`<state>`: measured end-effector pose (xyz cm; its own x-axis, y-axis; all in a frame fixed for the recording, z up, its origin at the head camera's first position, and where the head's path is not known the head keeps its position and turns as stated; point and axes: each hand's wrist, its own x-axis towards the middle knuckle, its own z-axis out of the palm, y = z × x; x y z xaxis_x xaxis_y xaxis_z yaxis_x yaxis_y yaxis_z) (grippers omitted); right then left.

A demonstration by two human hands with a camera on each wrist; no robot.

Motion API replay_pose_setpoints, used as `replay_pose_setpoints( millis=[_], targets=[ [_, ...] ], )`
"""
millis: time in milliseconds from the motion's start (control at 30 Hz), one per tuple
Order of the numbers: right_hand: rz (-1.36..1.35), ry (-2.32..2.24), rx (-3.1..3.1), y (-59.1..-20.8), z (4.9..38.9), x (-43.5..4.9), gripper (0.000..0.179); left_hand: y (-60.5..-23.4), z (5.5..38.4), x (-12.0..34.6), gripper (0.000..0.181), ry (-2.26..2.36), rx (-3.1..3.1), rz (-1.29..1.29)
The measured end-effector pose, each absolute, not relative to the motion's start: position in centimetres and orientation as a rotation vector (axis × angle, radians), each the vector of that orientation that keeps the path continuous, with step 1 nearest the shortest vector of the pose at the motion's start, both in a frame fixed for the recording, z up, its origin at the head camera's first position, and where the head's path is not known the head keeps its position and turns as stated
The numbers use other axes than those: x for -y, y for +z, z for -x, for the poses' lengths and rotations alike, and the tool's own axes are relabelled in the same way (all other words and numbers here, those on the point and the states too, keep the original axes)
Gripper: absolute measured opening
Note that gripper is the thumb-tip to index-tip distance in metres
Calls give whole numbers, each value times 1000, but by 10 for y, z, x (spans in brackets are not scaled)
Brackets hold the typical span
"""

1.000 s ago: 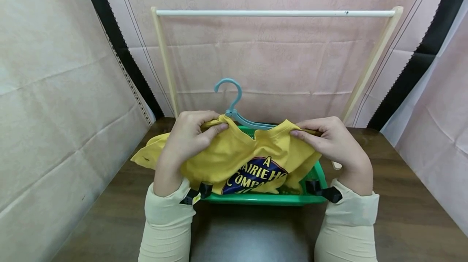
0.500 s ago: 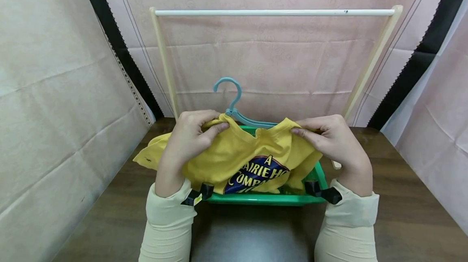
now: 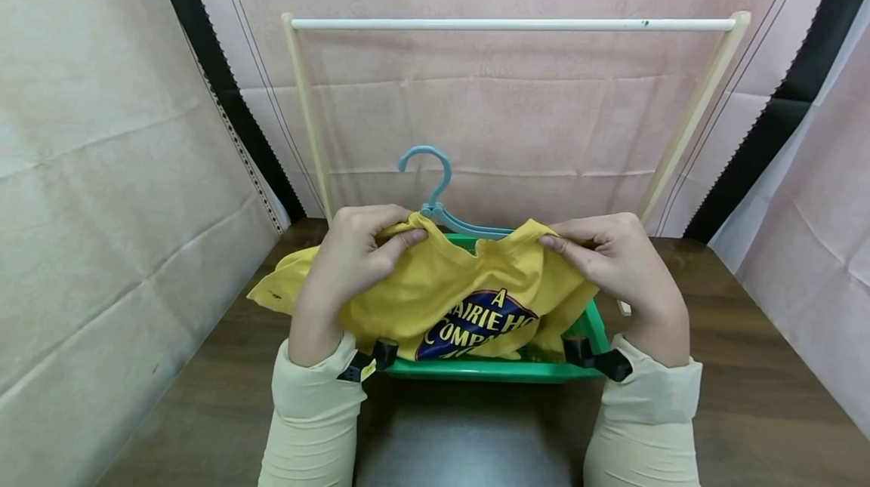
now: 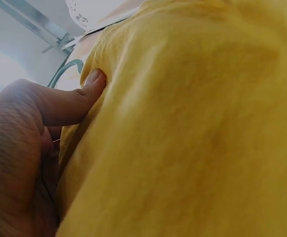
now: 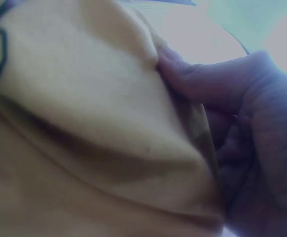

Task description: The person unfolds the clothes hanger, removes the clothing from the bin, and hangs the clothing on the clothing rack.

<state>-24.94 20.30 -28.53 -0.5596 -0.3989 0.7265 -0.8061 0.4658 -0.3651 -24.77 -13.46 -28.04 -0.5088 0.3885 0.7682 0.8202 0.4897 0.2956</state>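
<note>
A yellow T-shirt [image 3: 408,291] with a dark blue oval print is held up by its neckline, its lower part over a green basket [image 3: 476,372]. My left hand [image 3: 353,253] pinches the shirt near the left shoulder; in the left wrist view the thumb [image 4: 91,81] presses on the cloth. Near the other shoulder, my right hand [image 3: 615,257] pinches the fabric, thumb in front. Behind the neckline stands a light blue hanger [image 3: 442,177], hook up. Its lower parts are hidden by the shirt, and I cannot tell whether they are inside it.
A rack with a white rail [image 3: 510,24] and pale side posts stands behind the basket on the brown wooden table [image 3: 754,366]. Light fabric sheets [image 3: 122,170] with black bands enclose the back and sides.
Almost nothing differs. The shirt's collar has risen very slightly on the right since a second ago, and both hands keep their pinch on the cloth.
</note>
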Motion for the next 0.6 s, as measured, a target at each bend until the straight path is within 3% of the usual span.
replay_pose_setpoints(
  millis=[367,600],
  targets=[
    [-1175,972,2080,-287,253,-176,14,-284,249,119,8,-795,2169,1075],
    [-1136,862,2138,-286,249,-168,14,-284,248,117,11,-786,2190,1042]
  ],
)
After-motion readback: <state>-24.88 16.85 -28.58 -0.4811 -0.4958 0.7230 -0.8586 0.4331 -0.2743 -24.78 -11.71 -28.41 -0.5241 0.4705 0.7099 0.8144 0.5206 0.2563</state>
